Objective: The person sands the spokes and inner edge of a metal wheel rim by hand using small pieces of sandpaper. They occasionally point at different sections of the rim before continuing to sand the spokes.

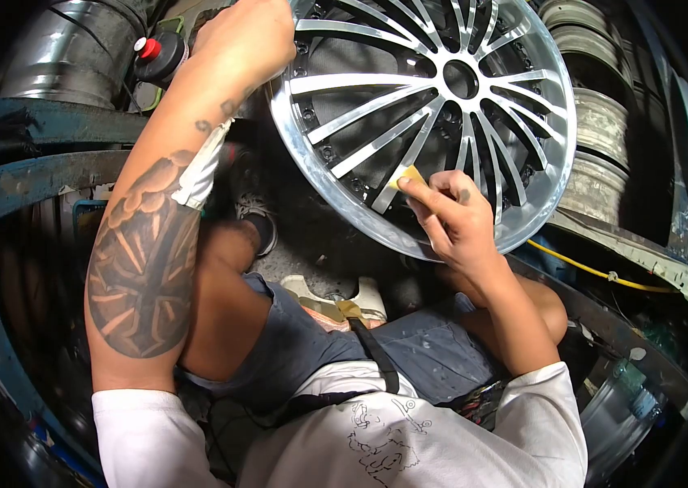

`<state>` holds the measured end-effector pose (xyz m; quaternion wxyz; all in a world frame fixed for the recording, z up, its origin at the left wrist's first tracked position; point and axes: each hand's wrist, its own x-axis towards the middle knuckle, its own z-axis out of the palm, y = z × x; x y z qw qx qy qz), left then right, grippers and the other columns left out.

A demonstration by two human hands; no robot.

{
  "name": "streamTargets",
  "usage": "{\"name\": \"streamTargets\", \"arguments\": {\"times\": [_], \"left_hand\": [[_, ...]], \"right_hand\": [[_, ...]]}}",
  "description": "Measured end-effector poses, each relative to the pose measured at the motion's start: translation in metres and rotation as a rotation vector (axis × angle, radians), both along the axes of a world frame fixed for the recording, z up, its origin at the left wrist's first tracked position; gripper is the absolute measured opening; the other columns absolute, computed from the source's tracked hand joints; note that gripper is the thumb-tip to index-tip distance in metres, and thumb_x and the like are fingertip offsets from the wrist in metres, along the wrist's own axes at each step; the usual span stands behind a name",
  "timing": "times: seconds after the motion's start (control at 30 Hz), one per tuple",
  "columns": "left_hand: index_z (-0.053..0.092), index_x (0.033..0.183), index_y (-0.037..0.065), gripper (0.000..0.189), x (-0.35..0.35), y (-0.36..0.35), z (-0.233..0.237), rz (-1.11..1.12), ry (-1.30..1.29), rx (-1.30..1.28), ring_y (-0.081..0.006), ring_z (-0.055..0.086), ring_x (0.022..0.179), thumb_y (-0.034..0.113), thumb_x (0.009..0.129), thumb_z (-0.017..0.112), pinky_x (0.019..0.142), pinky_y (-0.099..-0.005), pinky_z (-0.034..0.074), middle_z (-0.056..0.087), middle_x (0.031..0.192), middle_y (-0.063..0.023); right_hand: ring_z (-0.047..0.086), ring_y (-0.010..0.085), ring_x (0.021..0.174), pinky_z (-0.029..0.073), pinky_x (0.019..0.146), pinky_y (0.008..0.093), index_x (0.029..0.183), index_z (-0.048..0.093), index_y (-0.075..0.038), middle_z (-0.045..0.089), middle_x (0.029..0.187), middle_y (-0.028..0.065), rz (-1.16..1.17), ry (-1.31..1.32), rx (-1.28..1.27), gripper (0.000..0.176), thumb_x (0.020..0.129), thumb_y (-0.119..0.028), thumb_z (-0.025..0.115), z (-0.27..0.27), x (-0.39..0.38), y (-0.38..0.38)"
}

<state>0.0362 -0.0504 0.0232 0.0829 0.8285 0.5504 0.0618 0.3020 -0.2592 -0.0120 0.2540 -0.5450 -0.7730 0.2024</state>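
A large alloy wheel (562, 163) with a polished rim and silver and black spokes stands tilted in front of me. My right hand (456, 213) is closed, pinching a small yellow piece of sandpaper (409, 175) between thumb and fingers, and the piece lies against a lower-left spoke. My left hand (248, 39) is at the top, beside the wheel's upper left edge. Its fingers are hidden or out of frame, so what it holds, if anything, does not show.
Several wheel rims (596, 138) are stacked at the right, beside a yellow hose (596, 268). A dark bottle with a red cap (161, 57) and a metal drum-like rim (67, 57) are at the upper left. Blue metal bars (51, 183) run along the left.
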Motion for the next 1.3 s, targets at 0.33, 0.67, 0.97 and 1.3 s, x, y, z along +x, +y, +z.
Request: {"name": "streamTargets", "arguments": {"times": [0.33, 0.67, 0.97, 1.3], "left_hand": [[0.072, 0.107, -0.001, 0.026, 0.002, 0.002, 0.002, 0.028, -0.036, -0.080, -0.0401, 0.077, 0.084, 0.013, 0.088, 0.061, 0.076, -0.0497, 0.061, 0.076, 0.088, -0.0239], [0.073, 0.100, -0.003, 0.023, 0.000, 0.006, -0.013, 0.016, -0.004, 0.025, -0.0402, 0.076, 0.079, 0.011, 0.086, 0.062, 0.073, -0.0492, 0.061, 0.075, 0.084, -0.0236], [0.075, 0.099, -0.002, 0.024, 0.006, 0.005, -0.007, 0.013, 0.064, -0.003, -0.0392, 0.077, 0.082, 0.014, 0.086, 0.064, 0.074, -0.0481, 0.062, 0.076, 0.087, -0.0226], [0.078, 0.098, -0.001, 0.024, 0.007, 0.007, -0.004, 0.084, 0.053, -0.107, -0.0379, 0.077, 0.085, 0.017, 0.086, 0.067, 0.077, -0.0472, 0.062, 0.077, 0.090, -0.0220]], "right_hand": [[0.069, 0.0207, 0.072, 0.051, 0.071, 0.0341, 0.130, 0.076, -0.020, 0.066, 0.081, 0.0014, 0.324, -0.501, -0.025, 0.049, 0.085, -0.009, 0.064, 0.020, 0.008, 0.016], [0.067, 0.0228, 0.067, 0.051, 0.065, 0.0365, 0.127, 0.078, -0.024, 0.062, 0.074, 0.0029, 0.323, -0.507, -0.125, 0.052, 0.079, -0.007, 0.069, 0.018, 0.011, 0.011], [0.064, 0.0210, 0.067, 0.049, 0.065, 0.0364, 0.122, 0.081, -0.020, 0.066, 0.076, 0.0002, 0.352, -0.380, 0.018, 0.048, 0.074, -0.010, 0.082, 0.006, 0.010, 0.013], [0.066, 0.0181, 0.071, 0.047, 0.071, 0.0342, 0.117, 0.081, -0.021, 0.068, 0.078, -0.0023, 0.383, -0.448, -0.002, 0.039, 0.082, -0.012, 0.067, 0.008, 0.012, 0.018]]}}
